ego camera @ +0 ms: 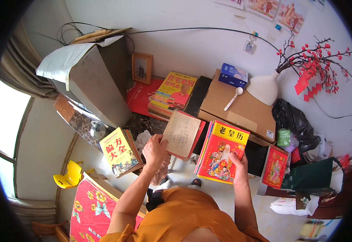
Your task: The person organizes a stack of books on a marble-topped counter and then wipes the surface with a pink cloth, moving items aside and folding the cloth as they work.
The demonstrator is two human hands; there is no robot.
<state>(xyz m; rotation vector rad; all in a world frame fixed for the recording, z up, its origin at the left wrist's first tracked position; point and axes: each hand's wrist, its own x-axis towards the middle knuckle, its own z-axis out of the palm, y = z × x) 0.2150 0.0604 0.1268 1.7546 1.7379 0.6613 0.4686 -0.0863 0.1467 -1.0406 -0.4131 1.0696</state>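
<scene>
My left hand (156,151) has its fingers closed at the left edge of a worn booklet (182,133) with a yellowed page and handwriting; red shows behind it. In my right hand (239,166) is a stack of thin booklets (221,151), the top one red and yellow with a bearded figure, my thumb lying over its cover. To the left of my left hand, a pile of yellow-covered books (122,151) rests at the table's edge. Beneath my left wrist hangs a crumpled pinkish cloth (160,174), partly hidden.
Further back are a yellow book pile (173,93), a photo frame (142,68) and a covered grey television (94,81). A cardboard box (239,112) bears a spoon (233,99), a blue box (233,75) and a white vase (263,87). Another red booklet (275,168) lies right.
</scene>
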